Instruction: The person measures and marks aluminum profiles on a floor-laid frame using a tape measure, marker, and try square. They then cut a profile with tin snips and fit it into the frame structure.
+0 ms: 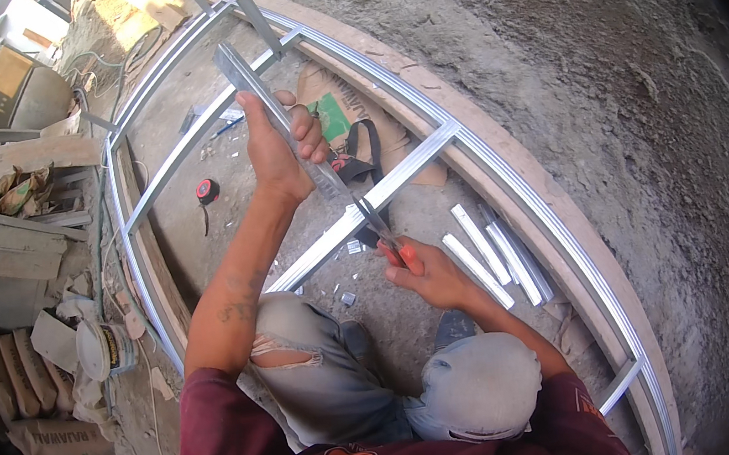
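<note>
My left hand is wrapped round a long, thin metal channel, which slants from the upper left down toward my right hand. In my right hand is a pair of tin snips with red handles. The snips' blades meet the lower end of the channel; whether they have bitten into the metal I cannot tell. Beneath both hands lies a curved frame of silvery metal studs with crossbars. My bent knees, in torn jeans, are close below the snips.
Several cut metal strips lie on the ground to the right, with small offcuts nearer me. A red-and-black tape measure lies inside the frame. Paper sacks, a white bucket and boards stand at the left.
</note>
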`<state>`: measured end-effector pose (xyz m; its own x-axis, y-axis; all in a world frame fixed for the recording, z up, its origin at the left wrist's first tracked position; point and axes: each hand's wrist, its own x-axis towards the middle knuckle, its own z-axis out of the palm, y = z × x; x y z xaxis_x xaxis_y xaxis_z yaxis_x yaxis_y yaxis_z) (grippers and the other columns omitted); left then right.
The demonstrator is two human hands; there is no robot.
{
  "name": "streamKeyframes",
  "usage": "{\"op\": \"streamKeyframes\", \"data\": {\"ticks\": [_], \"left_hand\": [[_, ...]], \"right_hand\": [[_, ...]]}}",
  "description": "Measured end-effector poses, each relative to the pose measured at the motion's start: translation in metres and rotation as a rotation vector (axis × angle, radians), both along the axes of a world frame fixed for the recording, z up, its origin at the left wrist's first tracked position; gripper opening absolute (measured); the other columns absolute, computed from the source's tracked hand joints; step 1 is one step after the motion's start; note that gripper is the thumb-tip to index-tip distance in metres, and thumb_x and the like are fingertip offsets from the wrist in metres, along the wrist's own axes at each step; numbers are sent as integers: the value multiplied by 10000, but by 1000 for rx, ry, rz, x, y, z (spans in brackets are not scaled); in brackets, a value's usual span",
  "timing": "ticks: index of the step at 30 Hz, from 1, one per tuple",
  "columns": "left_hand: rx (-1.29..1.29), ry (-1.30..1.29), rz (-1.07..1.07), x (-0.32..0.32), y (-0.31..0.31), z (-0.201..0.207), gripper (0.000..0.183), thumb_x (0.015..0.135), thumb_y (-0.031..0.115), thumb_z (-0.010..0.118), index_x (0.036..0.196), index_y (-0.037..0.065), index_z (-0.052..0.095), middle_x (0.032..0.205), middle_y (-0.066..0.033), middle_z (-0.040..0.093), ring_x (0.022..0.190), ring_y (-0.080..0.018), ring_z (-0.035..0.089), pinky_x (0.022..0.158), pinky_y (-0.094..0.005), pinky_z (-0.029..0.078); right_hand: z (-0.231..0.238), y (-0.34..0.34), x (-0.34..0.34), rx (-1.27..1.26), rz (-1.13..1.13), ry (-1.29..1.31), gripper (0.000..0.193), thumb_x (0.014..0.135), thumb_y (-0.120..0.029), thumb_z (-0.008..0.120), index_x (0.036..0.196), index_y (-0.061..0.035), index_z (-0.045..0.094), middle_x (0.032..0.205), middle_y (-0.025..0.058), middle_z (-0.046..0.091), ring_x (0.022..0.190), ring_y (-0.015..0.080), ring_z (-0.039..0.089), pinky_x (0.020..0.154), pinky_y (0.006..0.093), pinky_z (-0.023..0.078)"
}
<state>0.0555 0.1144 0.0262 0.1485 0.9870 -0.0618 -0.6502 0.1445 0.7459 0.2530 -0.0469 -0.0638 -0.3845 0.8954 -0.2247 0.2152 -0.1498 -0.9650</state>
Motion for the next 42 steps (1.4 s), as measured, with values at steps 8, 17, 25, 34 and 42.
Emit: {"op": "streamKeyframes", "data": {"ticks": [8,17,25,34,42], "left_hand": [[53,-67,-151,-14,7,0,639,955,765,319,895,150,482,578,7,372,407,-116,341,358,-290,331],[0,33,-22,0,3,-3,637,970,749,317,906,131,462,603,-23,386,431,-152,360,390,-317,352],[-163,6,188,12,3,1,521,1030,618,379,1047,105,474,706,-26,417,562,-131,394,499,-286,384],[-243,30,220,12,2,-11,475,1062,531,381,1127,68,463,756,-54,448,617,-149,425,535,-305,412],[-188,193,173,12,3,-27,487,1077,499,365,1205,35,441,794,-55,432,629,-144,423,542,-285,423]], "right_hand": [[4,0,1,15,62,-28,453,912,-295,663,1284,-49,582,1084,173,701,1038,329,686,907,397,508],[-9,0,-2,31,66,-35,458,909,-303,656,1289,-59,581,1123,195,693,1048,358,677,919,411,498],[-7,2,1,24,53,-35,456,908,-308,655,1279,-53,581,1061,197,690,1004,355,680,892,414,501],[-12,4,-13,-5,-12,29,429,907,-272,675,1240,-10,608,953,76,597,931,175,588,876,332,468],[-27,8,-17,47,-24,54,432,921,-359,646,1179,-18,579,1006,244,666,972,396,662,850,449,497]]}}
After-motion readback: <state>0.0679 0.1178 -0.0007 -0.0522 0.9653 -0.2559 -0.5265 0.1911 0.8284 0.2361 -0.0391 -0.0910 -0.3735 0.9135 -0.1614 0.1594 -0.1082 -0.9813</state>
